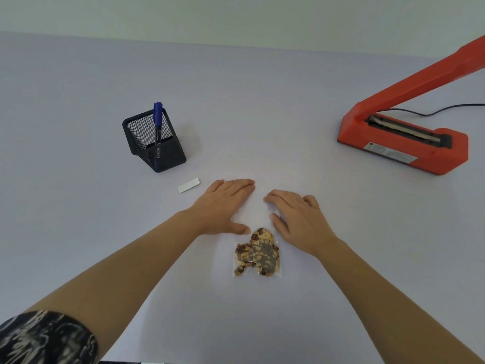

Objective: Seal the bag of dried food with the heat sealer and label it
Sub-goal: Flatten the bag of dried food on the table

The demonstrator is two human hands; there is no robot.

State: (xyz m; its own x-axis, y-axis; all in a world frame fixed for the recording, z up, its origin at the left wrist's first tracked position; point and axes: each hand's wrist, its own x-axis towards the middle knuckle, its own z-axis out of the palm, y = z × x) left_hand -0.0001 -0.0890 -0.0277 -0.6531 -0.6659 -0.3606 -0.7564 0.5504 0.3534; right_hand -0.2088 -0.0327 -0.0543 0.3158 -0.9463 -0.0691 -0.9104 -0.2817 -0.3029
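A clear plastic bag (258, 222) lies flat on the table in front of me, with brown dried food pieces (258, 252) gathered at its near end. My left hand (223, 206) lies palm down with straight fingers on the bag's far left part. My right hand (294, 216) lies flat on the far right part, fingers pointing left. The bag's open far end between the hands is hard to make out. A small white label (188, 185) lies left of my left hand. The orange heat sealer (404, 143) stands at the right with its arm raised.
A black mesh pen holder (153, 140) with a blue marker (157, 119) stands at the left, behind the label. The sealer's black cord (433, 111) runs off to the right. The pale table (78, 193) ends at a wall at the back.
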